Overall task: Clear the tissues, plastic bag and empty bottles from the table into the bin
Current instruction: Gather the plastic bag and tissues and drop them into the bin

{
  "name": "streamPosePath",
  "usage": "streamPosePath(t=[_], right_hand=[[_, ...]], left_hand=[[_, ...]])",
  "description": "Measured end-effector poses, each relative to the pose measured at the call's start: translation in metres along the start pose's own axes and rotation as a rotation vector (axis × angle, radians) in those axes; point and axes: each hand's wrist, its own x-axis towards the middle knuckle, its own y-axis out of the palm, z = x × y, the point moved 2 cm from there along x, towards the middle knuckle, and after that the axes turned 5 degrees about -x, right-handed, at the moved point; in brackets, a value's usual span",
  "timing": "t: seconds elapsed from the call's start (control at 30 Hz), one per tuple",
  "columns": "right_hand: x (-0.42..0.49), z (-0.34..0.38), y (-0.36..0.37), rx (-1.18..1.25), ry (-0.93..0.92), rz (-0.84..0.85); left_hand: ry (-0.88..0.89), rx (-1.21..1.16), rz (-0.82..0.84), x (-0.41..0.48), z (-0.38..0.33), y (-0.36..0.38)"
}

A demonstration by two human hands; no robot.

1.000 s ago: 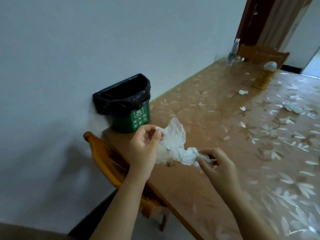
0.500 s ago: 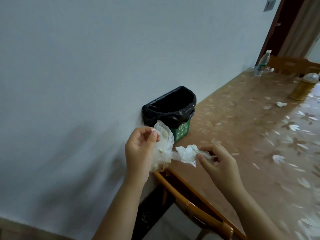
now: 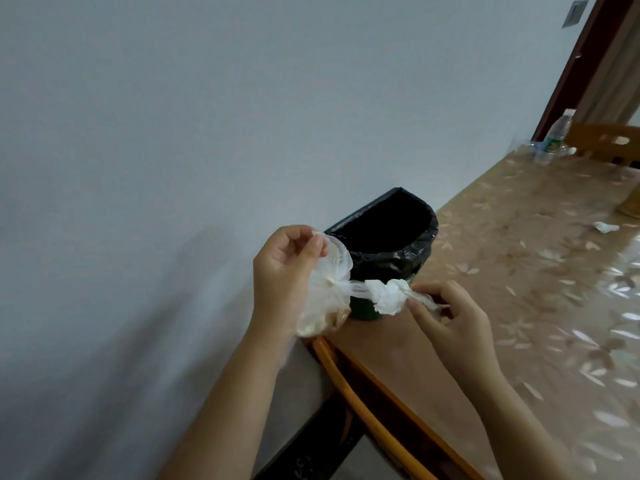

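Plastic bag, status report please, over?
Left hand and right hand both gripping plastic bag, tissue bundled in. Bin just behind, open, unobstructed.

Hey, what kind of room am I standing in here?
Most likely a home dining room. A long table with a floral cover stands against a plain wall, wooden chairs are drawn up to it, and a small bin lined with a black bag sits on the table.

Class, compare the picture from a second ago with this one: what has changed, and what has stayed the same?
Both hands carried the plastic bag and tissue from above the table to just before the bin. The left hand and right hand keep their grips; nothing is dropped.
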Motion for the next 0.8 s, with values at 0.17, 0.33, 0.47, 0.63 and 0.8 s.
streamPosePath(t=[0.17, 0.33, 0.47, 0.63, 0.8], right_hand=[[0.036, -0.007, 0.009, 0.015, 0.033, -0.067], [0.064, -0.007, 0.011, -0.044, 0.012, -0.119], [0.073, -0.01, 0.01, -0.057, 0.011, -0.187], [0.082, -0.021, 0.01, -0.103, 0.065, -0.258], [0.098, -0.028, 0.009, -0.125, 0.098, -0.324]], left_hand=[[0.033, -0.013, 0.116, 0.057, 0.007, 0.019], [0.043, -0.068, 0.145, 0.097, 0.019, 0.035], [0.029, -0.101, 0.199, 0.124, 0.025, 0.048], [-0.014, -0.126, 0.296, 0.152, 0.039, 0.073], [-0.022, -0.121, 0.377, 0.171, 0.059, 0.096]])
